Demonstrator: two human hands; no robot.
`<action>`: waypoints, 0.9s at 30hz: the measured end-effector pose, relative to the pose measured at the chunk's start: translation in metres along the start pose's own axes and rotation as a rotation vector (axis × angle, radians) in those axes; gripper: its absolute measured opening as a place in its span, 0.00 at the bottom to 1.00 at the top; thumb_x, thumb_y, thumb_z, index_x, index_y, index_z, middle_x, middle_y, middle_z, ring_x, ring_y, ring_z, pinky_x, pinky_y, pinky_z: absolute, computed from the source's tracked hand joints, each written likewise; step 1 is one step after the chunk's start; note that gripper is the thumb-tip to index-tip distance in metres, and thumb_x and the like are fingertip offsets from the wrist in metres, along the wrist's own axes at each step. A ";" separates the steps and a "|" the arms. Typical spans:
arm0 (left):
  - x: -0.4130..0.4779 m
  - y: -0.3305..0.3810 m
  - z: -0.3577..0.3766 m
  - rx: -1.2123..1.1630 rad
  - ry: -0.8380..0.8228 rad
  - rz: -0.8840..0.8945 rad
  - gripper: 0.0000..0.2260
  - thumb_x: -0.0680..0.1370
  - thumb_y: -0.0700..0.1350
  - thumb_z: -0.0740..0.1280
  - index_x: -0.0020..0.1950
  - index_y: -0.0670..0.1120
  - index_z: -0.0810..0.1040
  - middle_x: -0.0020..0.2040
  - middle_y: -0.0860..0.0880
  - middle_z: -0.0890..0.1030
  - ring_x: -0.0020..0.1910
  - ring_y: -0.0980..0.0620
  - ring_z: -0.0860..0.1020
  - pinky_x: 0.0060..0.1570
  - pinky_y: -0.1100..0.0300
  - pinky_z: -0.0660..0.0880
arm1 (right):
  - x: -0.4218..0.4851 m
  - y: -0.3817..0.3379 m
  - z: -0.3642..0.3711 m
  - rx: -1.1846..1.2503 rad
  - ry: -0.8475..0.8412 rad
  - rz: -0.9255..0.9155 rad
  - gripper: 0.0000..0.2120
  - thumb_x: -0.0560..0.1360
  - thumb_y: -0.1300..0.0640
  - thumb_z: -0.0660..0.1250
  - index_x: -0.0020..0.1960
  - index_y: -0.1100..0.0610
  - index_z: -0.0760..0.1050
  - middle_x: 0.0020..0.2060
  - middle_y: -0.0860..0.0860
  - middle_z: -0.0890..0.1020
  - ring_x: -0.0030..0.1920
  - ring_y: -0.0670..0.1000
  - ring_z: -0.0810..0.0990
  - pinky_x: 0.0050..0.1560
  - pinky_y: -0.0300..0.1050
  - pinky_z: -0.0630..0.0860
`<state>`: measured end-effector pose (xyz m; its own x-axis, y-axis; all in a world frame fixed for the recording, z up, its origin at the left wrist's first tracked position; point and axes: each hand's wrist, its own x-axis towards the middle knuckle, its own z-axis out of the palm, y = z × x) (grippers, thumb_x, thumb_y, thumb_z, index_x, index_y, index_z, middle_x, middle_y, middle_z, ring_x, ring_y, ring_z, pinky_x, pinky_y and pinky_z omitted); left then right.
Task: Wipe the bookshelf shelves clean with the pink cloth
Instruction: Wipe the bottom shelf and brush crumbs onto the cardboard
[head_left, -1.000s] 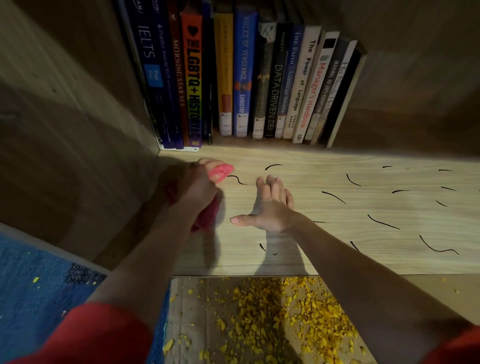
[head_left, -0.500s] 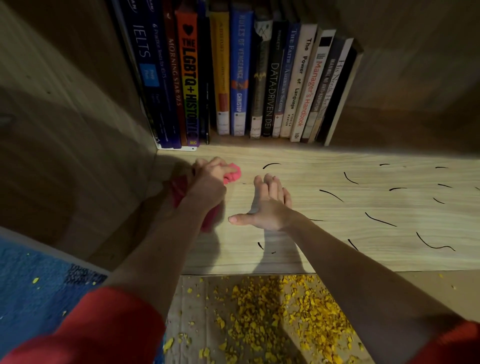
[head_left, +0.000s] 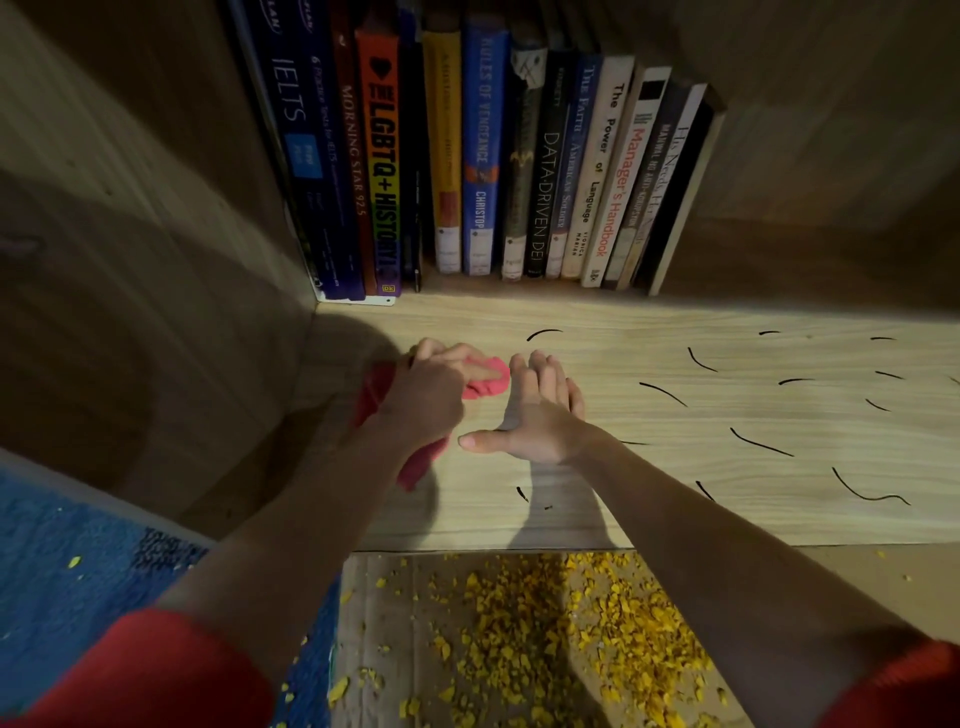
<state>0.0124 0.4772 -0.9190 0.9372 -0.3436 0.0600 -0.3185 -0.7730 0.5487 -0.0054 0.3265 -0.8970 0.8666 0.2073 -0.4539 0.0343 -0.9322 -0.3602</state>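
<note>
Gripping the pink cloth (head_left: 480, 385), your left hand (head_left: 434, 387) is curled tight around it near the left end of the shelf (head_left: 597, 358), close to the side wall (head_left: 156, 291); the cloth bunches out past your fingers and trails back under your wrist toward the front edge; your right hand (head_left: 535, 415) lies flat just beside it, fingers together and thumb stretched out to the left (palm pressed on the wood, holding nothing); thin black curved marks (head_left: 761, 441) scatter across the shelf to the right; a row of books (head_left: 493, 156) stands upright along the back edge; yellow crumbs (head_left: 545, 634) litter the cardboard (head_left: 374, 639) below the front edge, beside a blue rug (head_left: 67, 571).
</note>
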 end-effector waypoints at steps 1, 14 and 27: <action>-0.002 -0.010 0.000 -0.009 -0.027 0.021 0.31 0.71 0.24 0.56 0.63 0.56 0.76 0.58 0.58 0.74 0.57 0.51 0.64 0.56 0.72 0.66 | 0.000 0.000 0.000 -0.003 0.002 -0.002 0.58 0.65 0.30 0.66 0.75 0.56 0.33 0.74 0.56 0.33 0.73 0.53 0.28 0.71 0.54 0.34; -0.008 0.017 0.004 0.062 -0.035 -0.225 0.25 0.77 0.36 0.63 0.69 0.58 0.69 0.64 0.59 0.68 0.62 0.50 0.62 0.63 0.67 0.59 | 0.003 0.001 0.001 0.009 0.023 0.004 0.58 0.65 0.30 0.67 0.75 0.57 0.34 0.74 0.56 0.34 0.73 0.54 0.29 0.71 0.55 0.34; -0.056 0.054 0.009 0.116 -0.089 -0.302 0.24 0.76 0.35 0.60 0.68 0.58 0.72 0.64 0.55 0.70 0.61 0.47 0.65 0.64 0.55 0.64 | -0.085 0.016 -0.027 1.163 0.230 0.016 0.17 0.75 0.70 0.63 0.63 0.66 0.69 0.49 0.54 0.80 0.41 0.45 0.79 0.36 0.28 0.73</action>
<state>-0.0584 0.4503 -0.8999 0.9773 -0.1307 -0.1670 -0.0467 -0.9008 0.4317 -0.0656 0.2860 -0.8424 0.9360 0.0290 -0.3507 -0.3476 -0.0799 -0.9342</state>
